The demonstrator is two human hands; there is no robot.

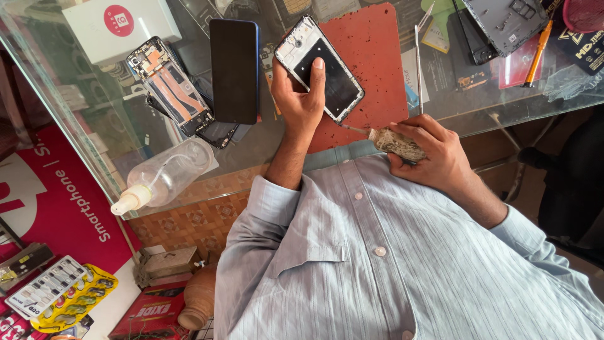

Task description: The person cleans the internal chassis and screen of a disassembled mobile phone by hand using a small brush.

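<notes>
Two bare hands are seen from above over a glass desk. An opened phone frame (319,68) with a dark inner panel is gripped by the left hand (301,101), thumb laid across it, above a red work mat (371,75) at the middle of the desk. A screwdriver (391,142) with a worn pale handle is clasped by the right hand (434,151) at the near edge, its tip touching the frame's lower corner. A dark smartphone (234,69) and a disassembled phone (168,85) are laid further left. A clear dispenser bottle (165,177) is lying toward the near left corner.
</notes>
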